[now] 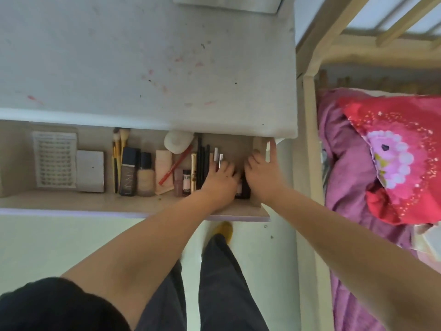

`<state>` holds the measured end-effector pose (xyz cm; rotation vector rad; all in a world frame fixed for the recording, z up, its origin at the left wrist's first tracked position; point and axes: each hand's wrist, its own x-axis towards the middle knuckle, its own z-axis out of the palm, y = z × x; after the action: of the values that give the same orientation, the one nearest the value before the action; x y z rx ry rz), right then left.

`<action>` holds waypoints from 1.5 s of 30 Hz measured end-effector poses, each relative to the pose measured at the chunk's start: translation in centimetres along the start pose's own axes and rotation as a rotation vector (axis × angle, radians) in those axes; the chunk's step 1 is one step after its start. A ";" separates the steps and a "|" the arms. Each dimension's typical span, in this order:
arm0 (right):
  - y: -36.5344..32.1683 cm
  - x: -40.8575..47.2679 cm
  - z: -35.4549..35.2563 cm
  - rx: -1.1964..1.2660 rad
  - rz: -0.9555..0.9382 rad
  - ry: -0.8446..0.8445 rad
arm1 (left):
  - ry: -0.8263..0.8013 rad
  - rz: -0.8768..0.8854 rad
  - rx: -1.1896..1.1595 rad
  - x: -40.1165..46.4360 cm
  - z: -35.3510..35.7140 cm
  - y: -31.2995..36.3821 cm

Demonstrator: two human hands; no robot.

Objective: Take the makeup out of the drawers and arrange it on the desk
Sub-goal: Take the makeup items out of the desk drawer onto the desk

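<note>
Two hands are shown reaching into the right end of an open drawer (133,201) below a white tabletop (148,68). The left hand (220,180) is laid over slim black pencils (202,163) and silver tubes (218,157), fingers bent downward; whether anything is gripped cannot be told. The right hand (259,174) is placed just beside it, fingers curled into the drawer's right corner over a dark compact (243,189), largely hidden; its grip likewise cannot be told. All makeup is seen inside the drawer: from the left, a white lash tray (55,160), a white box (90,170), brushes (120,144), a dark bottle (128,172), a foundation bottle (145,175), a pink tube (163,170), a red pencil (176,164), a white puff (177,142) and small tubes (182,182). Red smudges are visible on the tabletop. A bed (346,163) with a red pillow (393,158) is seen at right.
</note>
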<state>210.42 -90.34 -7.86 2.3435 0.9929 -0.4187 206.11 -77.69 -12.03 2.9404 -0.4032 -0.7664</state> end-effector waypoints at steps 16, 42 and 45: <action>0.9 -0.7 2.5 0.421 -0.134 0.353 | 0.176 -0.144 -0.629 -1.0 -0.6 -0.1; 18.3 10.8 -6.2 1.254 0.310 0.463 | 0.450 -0.244 -0.947 12.8 -20.3 -4.5; 18.2 9.2 -6.8 1.196 0.333 0.489 | 0.443 -0.253 -0.962 11.4 -20.3 -4.8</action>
<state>230.48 -91.50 -0.11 3.7519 0.5312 -0.3495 226.77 -76.06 -0.31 2.1354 0.3071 -0.1871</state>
